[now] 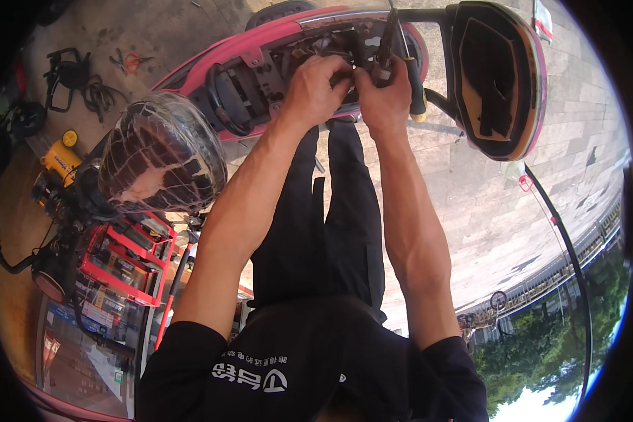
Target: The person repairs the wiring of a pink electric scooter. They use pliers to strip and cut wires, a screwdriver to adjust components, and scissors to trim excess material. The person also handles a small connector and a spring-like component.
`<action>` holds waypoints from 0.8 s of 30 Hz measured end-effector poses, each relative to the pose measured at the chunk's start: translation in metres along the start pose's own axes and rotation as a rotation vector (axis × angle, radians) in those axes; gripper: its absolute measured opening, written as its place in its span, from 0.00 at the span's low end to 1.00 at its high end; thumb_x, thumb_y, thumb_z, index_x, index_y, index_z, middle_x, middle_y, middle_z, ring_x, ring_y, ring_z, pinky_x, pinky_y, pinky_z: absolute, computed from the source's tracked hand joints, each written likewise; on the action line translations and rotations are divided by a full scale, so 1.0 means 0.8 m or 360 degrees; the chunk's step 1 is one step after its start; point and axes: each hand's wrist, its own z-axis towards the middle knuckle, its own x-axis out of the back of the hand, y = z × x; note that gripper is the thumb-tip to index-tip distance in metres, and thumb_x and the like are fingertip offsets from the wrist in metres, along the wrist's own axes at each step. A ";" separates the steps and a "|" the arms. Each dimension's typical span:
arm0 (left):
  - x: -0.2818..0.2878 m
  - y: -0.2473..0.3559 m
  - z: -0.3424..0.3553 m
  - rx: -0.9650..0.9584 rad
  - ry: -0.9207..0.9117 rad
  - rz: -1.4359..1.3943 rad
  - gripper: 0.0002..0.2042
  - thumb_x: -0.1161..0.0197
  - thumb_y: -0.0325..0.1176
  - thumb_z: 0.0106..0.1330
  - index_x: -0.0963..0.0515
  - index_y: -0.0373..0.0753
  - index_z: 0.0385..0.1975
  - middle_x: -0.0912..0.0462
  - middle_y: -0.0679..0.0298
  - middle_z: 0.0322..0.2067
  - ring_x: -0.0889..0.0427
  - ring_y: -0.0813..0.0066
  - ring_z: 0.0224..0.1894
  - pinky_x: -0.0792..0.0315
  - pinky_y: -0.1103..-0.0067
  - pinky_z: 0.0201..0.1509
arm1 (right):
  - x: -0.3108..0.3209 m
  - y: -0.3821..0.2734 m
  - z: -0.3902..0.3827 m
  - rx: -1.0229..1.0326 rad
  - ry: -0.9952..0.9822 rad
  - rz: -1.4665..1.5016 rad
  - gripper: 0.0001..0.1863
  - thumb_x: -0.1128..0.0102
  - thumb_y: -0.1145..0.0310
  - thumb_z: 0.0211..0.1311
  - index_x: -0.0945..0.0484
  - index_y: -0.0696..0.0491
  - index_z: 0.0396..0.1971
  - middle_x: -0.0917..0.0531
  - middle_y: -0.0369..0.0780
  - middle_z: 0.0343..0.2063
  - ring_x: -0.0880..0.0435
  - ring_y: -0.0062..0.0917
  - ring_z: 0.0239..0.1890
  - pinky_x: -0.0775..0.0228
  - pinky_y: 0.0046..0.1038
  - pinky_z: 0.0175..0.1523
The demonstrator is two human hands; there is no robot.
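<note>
Both my hands are over the opened body of a red scooter (253, 56), where dark inner parts and brackets lie bare. My left hand (316, 91) is closed, its thumb and fingers pinched together over those parts; what they grip is too small to make out. Close beside it, my right hand (385, 98) is also closed, fingers curled around something hidden. A dark metal tool-like piece (387, 42) rises just above the right hand's fingers. Along that hand's outer side is a screwdriver-like tool with a yellow and black handle (418, 102); whether the hand touches it is unclear.
A dark, hollow padded shell (492, 77) juts out right of the scooter. At left are a plastic-wrapped seat (165, 158), a yellow machine (62, 158) and a red rack (130, 260). Cables (100, 95) and red-handled pliers (131, 63) lie on the floor. Paving stretches off right.
</note>
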 end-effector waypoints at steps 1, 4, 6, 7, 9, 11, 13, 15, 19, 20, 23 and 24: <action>0.001 -0.002 -0.001 -0.0016 -0.0024 0.0009 0.08 0.36 0.24 0.54 0.19 0.35 0.34 0.17 0.55 0.31 0.19 0.57 0.36 0.26 0.69 0.41 | 0.003 -0.001 0.001 -0.0037 -0.0032 0.0008 0.25 0.35 0.68 0.52 0.28 0.57 0.51 0.15 0.45 0.35 0.14 0.32 0.38 0.25 0.30 0.45; 0.002 -0.006 -0.002 -0.0109 -0.0022 -0.0007 0.07 0.36 0.24 0.53 0.19 0.36 0.32 0.17 0.55 0.31 0.20 0.55 0.37 0.27 0.69 0.43 | 0.007 -0.004 0.006 -0.0016 -0.0114 -0.0068 0.25 0.36 0.69 0.53 0.29 0.57 0.51 0.15 0.44 0.35 0.15 0.29 0.37 0.25 0.29 0.45; 0.002 -0.008 -0.003 -0.0131 0.0006 -0.0058 0.06 0.36 0.24 0.53 0.19 0.36 0.32 0.17 0.56 0.32 0.19 0.56 0.38 0.27 0.69 0.44 | 0.008 -0.005 0.005 0.0049 -0.0127 -0.0073 0.24 0.36 0.70 0.53 0.30 0.57 0.52 0.15 0.43 0.36 0.15 0.27 0.37 0.25 0.27 0.44; 0.002 -0.010 -0.001 -0.0108 -0.0004 -0.0092 0.06 0.36 0.24 0.54 0.18 0.36 0.32 0.17 0.56 0.32 0.19 0.56 0.38 0.27 0.69 0.44 | 0.008 -0.004 0.004 0.0089 -0.0117 -0.0036 0.24 0.37 0.70 0.54 0.30 0.57 0.52 0.15 0.43 0.36 0.16 0.26 0.37 0.25 0.27 0.44; 0.004 -0.013 0.001 -0.0056 -0.0020 -0.0160 0.06 0.36 0.25 0.55 0.18 0.36 0.33 0.17 0.57 0.32 0.19 0.57 0.39 0.27 0.69 0.45 | 0.007 -0.001 0.001 0.0148 -0.0097 0.0015 0.24 0.38 0.72 0.54 0.31 0.57 0.52 0.16 0.43 0.36 0.16 0.25 0.37 0.25 0.26 0.43; 0.006 -0.016 0.002 -0.0036 -0.0069 -0.0162 0.07 0.37 0.25 0.56 0.18 0.36 0.34 0.17 0.57 0.33 0.19 0.57 0.40 0.27 0.69 0.46 | 0.005 0.004 -0.003 0.0206 -0.0082 0.0056 0.23 0.39 0.73 0.55 0.31 0.56 0.52 0.17 0.42 0.36 0.17 0.24 0.37 0.26 0.25 0.43; 0.006 -0.018 0.002 -0.0034 -0.0083 -0.0165 0.07 0.37 0.26 0.57 0.17 0.37 0.34 0.17 0.57 0.33 0.20 0.56 0.40 0.27 0.69 0.47 | 0.002 0.012 -0.006 0.0244 -0.0085 0.0185 0.22 0.40 0.74 0.56 0.32 0.55 0.52 0.17 0.41 0.35 0.18 0.23 0.38 0.26 0.25 0.42; 0.003 -0.019 0.004 -0.0054 -0.0057 -0.0172 0.07 0.38 0.27 0.56 0.17 0.39 0.33 0.17 0.56 0.33 0.20 0.54 0.39 0.27 0.67 0.47 | -0.001 0.019 -0.008 0.0299 -0.0068 0.0299 0.21 0.41 0.75 0.56 0.31 0.55 0.52 0.18 0.40 0.35 0.18 0.22 0.37 0.26 0.25 0.42; 0.000 -0.020 0.004 -0.0056 -0.0038 -0.0204 0.07 0.38 0.27 0.56 0.17 0.38 0.33 0.17 0.56 0.33 0.20 0.53 0.39 0.27 0.67 0.47 | -0.006 0.026 -0.007 0.0285 0.0022 0.0404 0.22 0.39 0.75 0.56 0.32 0.56 0.52 0.18 0.39 0.35 0.19 0.22 0.37 0.26 0.24 0.42; 0.001 -0.020 0.004 -0.0041 -0.0044 -0.0211 0.07 0.38 0.27 0.56 0.17 0.38 0.33 0.17 0.56 0.33 0.20 0.53 0.40 0.27 0.67 0.47 | -0.006 0.025 -0.007 0.0185 0.0056 0.0383 0.23 0.38 0.75 0.56 0.32 0.57 0.52 0.18 0.39 0.35 0.19 0.22 0.37 0.26 0.24 0.43; 0.000 -0.019 0.004 0.0017 -0.0041 -0.0246 0.07 0.38 0.28 0.56 0.17 0.38 0.33 0.17 0.56 0.32 0.20 0.53 0.41 0.27 0.67 0.48 | 0.001 0.019 -0.003 0.0222 -0.0063 0.0055 0.25 0.37 0.74 0.55 0.34 0.57 0.53 0.18 0.39 0.35 0.19 0.22 0.37 0.26 0.24 0.43; -0.001 -0.018 0.004 0.0054 -0.0049 -0.0259 0.07 0.38 0.28 0.56 0.17 0.38 0.33 0.17 0.56 0.32 0.20 0.53 0.41 0.27 0.67 0.48 | 0.003 0.017 -0.003 0.0175 -0.0072 0.0032 0.25 0.37 0.74 0.55 0.34 0.57 0.53 0.19 0.39 0.35 0.19 0.22 0.36 0.27 0.24 0.43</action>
